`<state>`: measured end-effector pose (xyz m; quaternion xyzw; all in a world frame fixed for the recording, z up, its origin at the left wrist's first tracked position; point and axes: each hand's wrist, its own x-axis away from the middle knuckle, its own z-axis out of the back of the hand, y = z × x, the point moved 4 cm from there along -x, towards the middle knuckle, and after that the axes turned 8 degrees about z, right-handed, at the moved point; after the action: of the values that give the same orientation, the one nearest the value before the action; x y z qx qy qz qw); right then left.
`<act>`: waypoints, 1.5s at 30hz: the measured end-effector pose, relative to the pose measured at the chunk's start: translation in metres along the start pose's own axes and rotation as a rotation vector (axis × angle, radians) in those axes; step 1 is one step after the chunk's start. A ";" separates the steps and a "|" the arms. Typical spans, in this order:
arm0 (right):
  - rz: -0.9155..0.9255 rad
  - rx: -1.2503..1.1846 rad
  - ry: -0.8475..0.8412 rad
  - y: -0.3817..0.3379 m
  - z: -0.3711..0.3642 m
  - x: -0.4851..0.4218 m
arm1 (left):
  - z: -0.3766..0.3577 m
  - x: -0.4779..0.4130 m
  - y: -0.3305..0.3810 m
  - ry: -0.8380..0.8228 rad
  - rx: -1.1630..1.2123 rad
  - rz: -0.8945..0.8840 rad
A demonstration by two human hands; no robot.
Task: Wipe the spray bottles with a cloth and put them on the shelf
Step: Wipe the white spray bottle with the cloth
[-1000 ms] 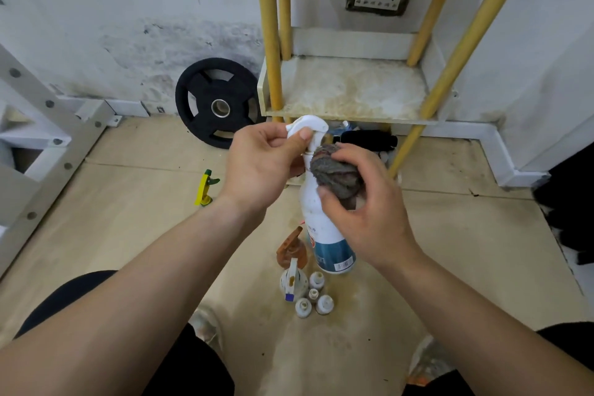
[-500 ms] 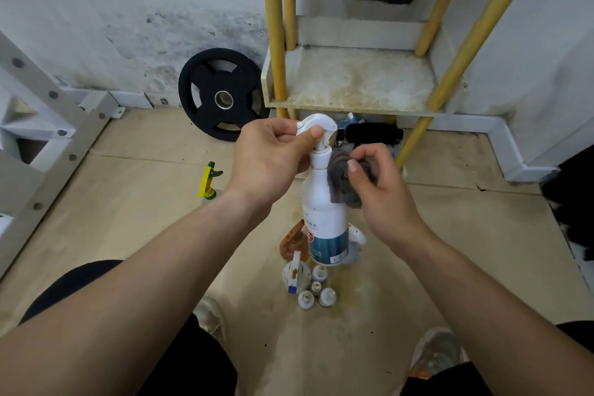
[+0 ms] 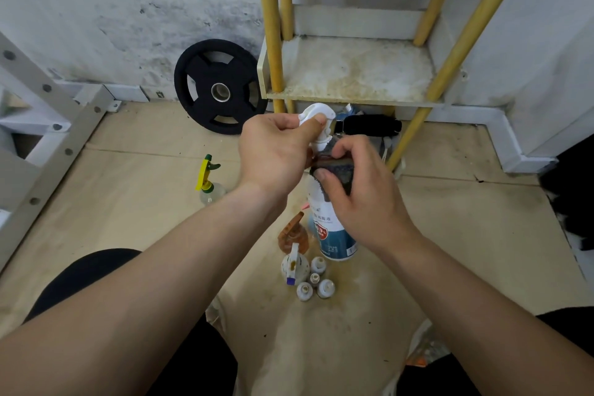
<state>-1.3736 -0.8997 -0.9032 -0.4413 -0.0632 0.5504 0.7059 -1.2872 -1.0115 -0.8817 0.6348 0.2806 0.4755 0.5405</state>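
Both bare forearms reach forward to the upright white plastic spray bottle [image 3: 332, 235]: the left hand [image 3: 274, 151] pinches its trigger head, and the right hand [image 3: 363, 193] grips a dark grey cloth [image 3: 337, 170] against its shoulder.

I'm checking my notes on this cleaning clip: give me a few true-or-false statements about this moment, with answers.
1. The left hand grips the white spray bottle by its trigger head. True.
2. The right hand holds a grey cloth against the bottle's upper part. True.
3. A bottle already stands on the shelf. False: no bottle shows on its board.
4. The black weight plate lies flat on the floor. False: it leans upright against the wall.
5. A bottle with a yellow-and-green sprayer stands on the floor, left of the hands. True.
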 end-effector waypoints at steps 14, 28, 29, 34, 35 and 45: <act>-0.123 -0.214 0.041 0.016 0.012 -0.011 | -0.005 0.012 0.009 -0.102 -0.079 0.045; -0.212 -0.402 0.148 0.029 0.036 -0.023 | 0.001 0.006 -0.030 -0.786 -0.569 0.128; -0.214 -0.415 0.169 0.030 0.037 -0.022 | 0.000 0.005 -0.032 -0.780 -0.523 0.108; -0.145 -0.362 0.244 0.019 0.031 -0.015 | -0.005 0.008 -0.030 -0.610 -0.426 -0.063; -0.131 -0.373 0.229 0.016 0.026 -0.013 | -0.007 0.010 -0.032 -0.552 -0.420 -0.104; -0.252 -0.578 0.341 0.024 0.013 -0.009 | -0.028 0.030 -0.045 -0.197 -0.425 -0.200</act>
<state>-1.4020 -0.9001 -0.9088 -0.6969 -0.1513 0.3367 0.6148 -1.2935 -0.9620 -0.9162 0.5193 0.1819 0.4038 0.7308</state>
